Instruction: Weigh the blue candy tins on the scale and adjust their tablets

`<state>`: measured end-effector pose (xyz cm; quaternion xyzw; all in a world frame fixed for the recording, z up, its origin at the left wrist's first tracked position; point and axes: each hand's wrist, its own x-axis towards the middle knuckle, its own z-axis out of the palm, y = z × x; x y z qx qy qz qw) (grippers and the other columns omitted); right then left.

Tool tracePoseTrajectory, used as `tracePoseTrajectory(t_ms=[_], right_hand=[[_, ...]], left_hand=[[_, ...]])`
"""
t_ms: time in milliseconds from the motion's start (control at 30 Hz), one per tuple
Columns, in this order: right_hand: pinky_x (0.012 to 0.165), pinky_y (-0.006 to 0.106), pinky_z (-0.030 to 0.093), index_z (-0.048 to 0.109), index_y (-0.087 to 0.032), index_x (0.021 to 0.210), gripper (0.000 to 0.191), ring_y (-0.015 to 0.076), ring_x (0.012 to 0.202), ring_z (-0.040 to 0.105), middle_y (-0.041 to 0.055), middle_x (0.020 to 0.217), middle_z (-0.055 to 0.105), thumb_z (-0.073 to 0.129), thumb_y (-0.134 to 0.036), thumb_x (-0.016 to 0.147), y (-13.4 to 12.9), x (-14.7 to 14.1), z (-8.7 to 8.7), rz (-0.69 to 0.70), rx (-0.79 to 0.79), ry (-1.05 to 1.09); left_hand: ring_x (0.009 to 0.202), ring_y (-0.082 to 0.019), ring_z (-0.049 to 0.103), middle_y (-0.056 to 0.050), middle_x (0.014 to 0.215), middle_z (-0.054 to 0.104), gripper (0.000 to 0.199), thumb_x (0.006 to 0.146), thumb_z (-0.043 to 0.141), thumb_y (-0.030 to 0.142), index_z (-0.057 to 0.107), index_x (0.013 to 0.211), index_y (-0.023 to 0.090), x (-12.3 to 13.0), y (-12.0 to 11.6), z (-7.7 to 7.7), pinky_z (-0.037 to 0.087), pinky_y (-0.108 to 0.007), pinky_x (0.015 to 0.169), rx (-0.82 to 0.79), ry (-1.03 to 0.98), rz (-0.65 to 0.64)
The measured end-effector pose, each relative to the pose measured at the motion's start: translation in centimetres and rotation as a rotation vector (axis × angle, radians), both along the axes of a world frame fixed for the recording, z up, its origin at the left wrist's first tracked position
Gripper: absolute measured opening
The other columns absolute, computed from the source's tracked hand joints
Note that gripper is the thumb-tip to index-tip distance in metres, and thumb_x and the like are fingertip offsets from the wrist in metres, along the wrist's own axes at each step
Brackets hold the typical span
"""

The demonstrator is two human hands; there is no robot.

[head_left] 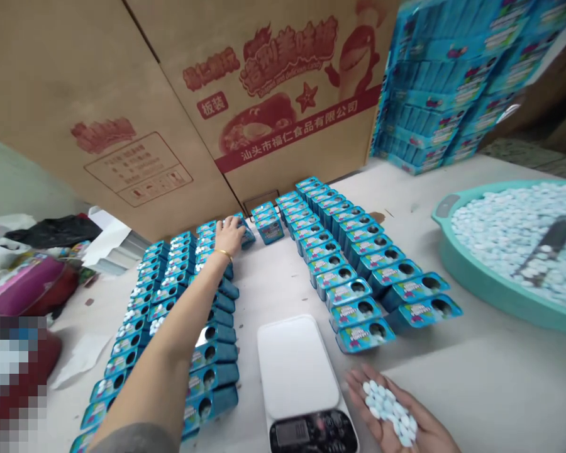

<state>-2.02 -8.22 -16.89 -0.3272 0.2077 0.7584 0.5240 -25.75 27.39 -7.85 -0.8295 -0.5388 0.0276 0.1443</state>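
Note:
My left hand [230, 234] stretches to the far end of the left-hand rows, fingers bent over a blue candy tin [248, 234]. A gold bangle [223, 253] circles that wrist. My right hand [419, 418] is cupped palm up at the lower right, holding a small pile of pale candies [390, 406]. Beside it lies a white digital scale [296, 365] with a bare platform and a lit display. Nearest the right hand stand rows of blue tins [364, 335] with round holes in their lids. Left-hand rows [132, 340] partly show candies on top; my forearm hides some tins.
A turquoise tub [481, 264] full of pale candies stands right, with a dark scoop [549, 245] in it. Large cardboard cartons [283, 157] wall off the back. Stacked blue packs [434, 100] rise at the back right. White folded card [110, 242] and bags lie left.

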Motion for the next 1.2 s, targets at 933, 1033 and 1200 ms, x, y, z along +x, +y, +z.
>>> tracePoseTrajectory(t_ms=[933, 1033, 1200], right_hand=[[0.069, 0.025, 0.059, 0.067, -0.013, 0.087, 0.026, 0.0123, 0.073, 0.070, 0.0045, 0.081, 0.074, 0.041, -0.013, 0.089, -6.0, -2.0, 4.5, -0.068, -0.022, 0.010], [0.076, 0.025, 0.057, 0.068, -0.013, 0.086, 0.025, 0.0129, 0.080, 0.070, 0.0043, 0.083, 0.074, 0.043, -0.013, 0.087, -6.3, -2.0, 4.0, -0.053, -0.081, 0.008], [0.095, 0.036, 0.050, 0.068, -0.017, 0.099, 0.030, 0.0167, 0.103, 0.065, 0.0044, 0.095, 0.074, 0.043, -0.016, 0.083, -6.9, -1.7, 3.5, -0.047, -0.076, -0.033]], left_hand=[[0.085, -0.018, 0.054, -0.008, 0.101, 0.055, 0.025, 0.092, 0.043, 0.029, 0.050, 0.111, 0.015, 8.8, -35.2, 1.9, 0.048, -0.029, 0.070, -0.501, -0.202, -0.654], [0.084, -0.019, 0.054, -0.010, 0.102, 0.053, 0.018, 0.091, 0.043, 0.021, 0.051, 0.105, 0.013, 10.2, -37.8, -1.2, 0.049, -0.030, 0.067, -0.433, -0.202, -0.599], [0.084, -0.020, 0.055, -0.011, 0.101, 0.053, 0.015, 0.091, 0.039, 0.017, 0.051, 0.098, 0.013, 11.4, -39.0, -3.7, 0.049, -0.029, 0.060, -0.306, -0.291, -0.529]])
